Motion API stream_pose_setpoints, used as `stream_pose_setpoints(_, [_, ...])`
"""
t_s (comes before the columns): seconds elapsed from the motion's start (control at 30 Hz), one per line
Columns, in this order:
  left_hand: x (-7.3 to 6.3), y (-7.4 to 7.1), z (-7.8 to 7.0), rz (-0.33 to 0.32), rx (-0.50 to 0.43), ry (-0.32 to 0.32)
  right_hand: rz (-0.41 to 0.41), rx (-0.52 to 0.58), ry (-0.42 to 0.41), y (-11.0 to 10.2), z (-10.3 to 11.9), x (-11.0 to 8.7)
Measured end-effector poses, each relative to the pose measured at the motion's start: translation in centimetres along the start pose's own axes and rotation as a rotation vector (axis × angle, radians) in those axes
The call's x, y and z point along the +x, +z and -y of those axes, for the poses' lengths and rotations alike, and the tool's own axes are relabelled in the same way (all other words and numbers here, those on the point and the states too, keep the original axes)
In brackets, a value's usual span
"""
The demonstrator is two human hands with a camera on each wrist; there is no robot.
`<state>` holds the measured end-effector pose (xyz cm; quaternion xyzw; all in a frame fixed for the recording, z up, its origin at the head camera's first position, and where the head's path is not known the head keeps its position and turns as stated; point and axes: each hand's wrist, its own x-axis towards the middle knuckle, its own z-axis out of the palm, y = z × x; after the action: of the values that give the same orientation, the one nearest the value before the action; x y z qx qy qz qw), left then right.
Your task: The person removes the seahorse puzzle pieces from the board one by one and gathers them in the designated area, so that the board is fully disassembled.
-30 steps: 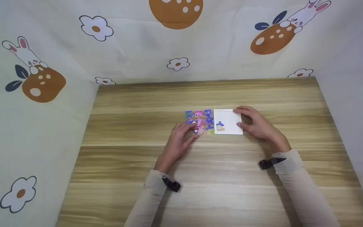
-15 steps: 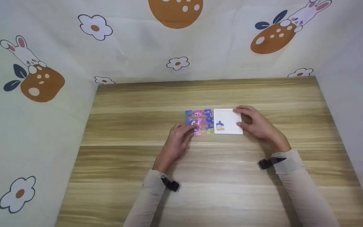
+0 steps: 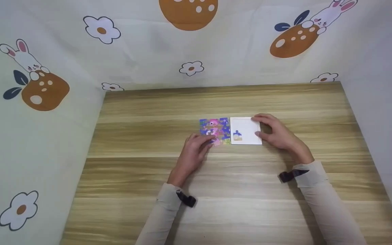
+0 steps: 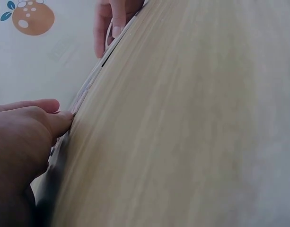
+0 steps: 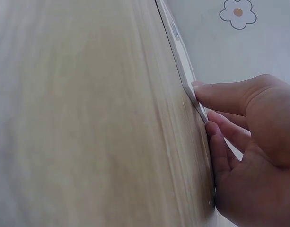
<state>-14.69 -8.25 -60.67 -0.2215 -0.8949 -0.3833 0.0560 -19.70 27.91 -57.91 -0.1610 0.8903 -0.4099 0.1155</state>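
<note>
Several colourful jigsaw pieces (image 3: 224,122) lie close together on the table, with pink and blue printing. Over their near side, my left hand (image 3: 193,149) pinches one puzzle piece (image 3: 212,141) between thumb and fingers; the fingers partly cover it. A square white puzzle tray (image 3: 247,125) lies just right of the pieces. One blue and tan piece (image 3: 237,136) sits inside it, towards the lower left. My right hand (image 3: 279,134) holds the tray's right edge, thumb and fingers spread along it. In the right wrist view, the thumb (image 5: 225,97) lies on the tray's rim.
The wood-grain table (image 3: 148,112) spreads around the pieces and tray. A pale cloth wall (image 3: 141,54) printed with rabbits, flowers and orange fruit rises behind and at both sides. Dark wrist cameras (image 3: 186,198) sit on both cuffs.
A tilted piece by my left fingertips has turned straighter and shifted slightly left among the others. My left fingers moved a little over it. My right hand and the tray stay nearly still.
</note>
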Motion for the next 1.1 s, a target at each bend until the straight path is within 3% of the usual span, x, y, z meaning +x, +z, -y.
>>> stream_pose_setpoints(0.23, [0.4,0.0,-0.2,-0.029,0.022,0.032,-0.001,0.0,-0.008,0.0,0.0,0.0])
stream_pose_setpoints(0.5, [0.7,0.0,-0.4,-0.034,-0.005,0.02,0.0,-0.005,-0.018,0.1,-0.1,-0.1])
stream_pose_setpoints(0.67, [1.4,0.3,-1.0,-0.053,-0.02,0.064,-0.003,-0.008,-0.035,0.1,-0.2,-0.1])
stream_pose_setpoints(1.1, [4.0,2.2,-3.2,0.003,0.062,0.139,-0.012,0.011,-0.046,0.1,-0.2,0.0])
